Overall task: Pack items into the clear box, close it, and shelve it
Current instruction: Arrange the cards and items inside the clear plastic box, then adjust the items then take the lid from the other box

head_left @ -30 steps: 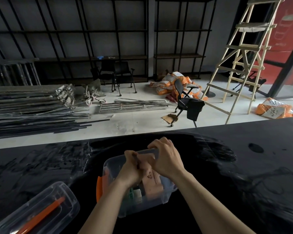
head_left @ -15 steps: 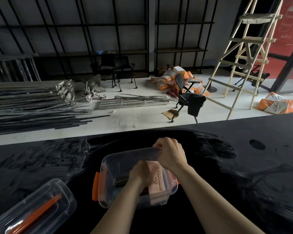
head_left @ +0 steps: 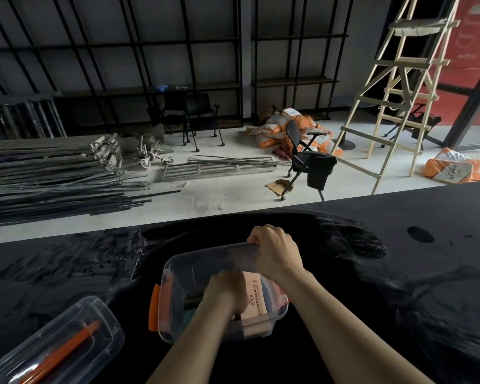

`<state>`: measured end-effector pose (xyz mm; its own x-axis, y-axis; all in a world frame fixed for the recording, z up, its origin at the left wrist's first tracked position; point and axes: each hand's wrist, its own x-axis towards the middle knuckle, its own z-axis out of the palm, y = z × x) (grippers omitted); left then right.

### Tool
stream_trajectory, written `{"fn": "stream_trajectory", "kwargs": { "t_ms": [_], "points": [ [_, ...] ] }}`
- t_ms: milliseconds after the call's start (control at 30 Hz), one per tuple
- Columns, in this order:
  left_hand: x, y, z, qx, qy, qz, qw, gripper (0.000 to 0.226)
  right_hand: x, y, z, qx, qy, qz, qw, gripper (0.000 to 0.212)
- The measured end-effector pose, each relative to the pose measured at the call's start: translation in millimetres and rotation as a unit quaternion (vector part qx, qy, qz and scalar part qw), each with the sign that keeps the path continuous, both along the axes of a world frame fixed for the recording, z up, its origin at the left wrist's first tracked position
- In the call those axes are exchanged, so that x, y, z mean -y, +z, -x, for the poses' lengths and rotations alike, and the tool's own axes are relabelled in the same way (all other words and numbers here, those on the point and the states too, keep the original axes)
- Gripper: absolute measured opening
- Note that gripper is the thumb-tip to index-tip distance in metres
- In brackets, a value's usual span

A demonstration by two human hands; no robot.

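Observation:
A clear box with an orange latch on its left end stands on the black table in front of me. My right hand grips the box's far rim at the right corner. My left hand reaches down inside the box and presses on a pinkish carton that stands among other dark items. What its fingers hold is hidden. The clear lid with an orange handle lies apart at the lower left.
Beyond the table's far edge lie a pile of metal bars, a black chair, orange sacks and a wooden ladder. Black shelving lines the back wall.
My left hand has gone from the box's rim, next to my right hand, down into the box onto the carton. The box has shifted slightly.

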<state>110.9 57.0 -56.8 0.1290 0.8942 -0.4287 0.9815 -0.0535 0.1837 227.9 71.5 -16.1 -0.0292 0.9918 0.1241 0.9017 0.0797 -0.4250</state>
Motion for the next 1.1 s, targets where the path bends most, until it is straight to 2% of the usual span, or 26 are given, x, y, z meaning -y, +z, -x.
{"fn": "stream_trajectory", "kwargs": {
  "t_ms": [167, 367, 467, 567, 633, 733, 767, 833, 967, 1033, 1100],
  "points": [
    [3.1, -3.8, 2.8, 0.035, -0.009, 0.047, 0.998, 0.03, -0.9, -3.7, 3.2, 0.008, -0.015, -0.006, 1.0, 0.036],
    [16.7, 0.5, 0.5, 0.051, -0.039, -0.009, 0.998, 0.043, 0.8, -5.0, 8.8, 0.038, -0.017, -0.019, 0.999, 0.032],
    [8.4, 14.5, 13.0, 0.026, 0.0, -0.053, 0.998, 0.031, -1.2, -1.0, 11.1, 0.075, -0.001, -0.093, 0.993, 0.025],
    [-3.1, 34.6, 41.0, 0.059, -0.004, -0.127, 0.99, 0.015, -2.4, 8.2, 18.5, 0.024, 0.076, -0.165, 0.983, 0.015],
    [-5.7, 46.1, 60.1, 0.044, -0.061, -0.15, 0.986, 0.019, -1.6, 12.3, 25.4, -0.022, 0.118, -0.103, 0.987, 0.009],
    [-7.3, 41.3, 76.3, -0.082, -0.187, -0.131, 0.97, 0.036, -3.4, 9.6, 30.6, -0.034, 0.134, 0.073, 0.988, 0.007],
    [-8.1, 33.0, 77.0, -0.11, -0.189, -0.115, 0.969, 0.035, -3.9, 5.8, 31.2, -0.013, 0.144, 0.137, 0.98, 0.007],
    [-7.8, 21.0, 74.5, -0.115, -0.133, -0.093, 0.98, 0.031, -3.0, -1.1, 31.9, 0.035, 0.169, 0.239, 0.956, 0.01],
    [-5.2, 12.3, 73.1, -0.137, -0.148, -0.139, 0.97, 0.032, -3.8, -12.8, 31.0, 0.049, 0.191, 0.299, 0.934, 0.008],
    [-2.6, 21.3, 76.1, -0.152, -0.192, -0.184, 0.952, 0.033, -5.4, -16.7, 31.6, 0.036, 0.2, 0.328, 0.923, 0.006],
    [0.8, 30.9, 83.0, -0.179, -0.228, -0.221, 0.931, 0.029, -7.1, -18.8, 33.3, 0.032, 0.212, 0.356, 0.91, 0.014]
  ]
}}
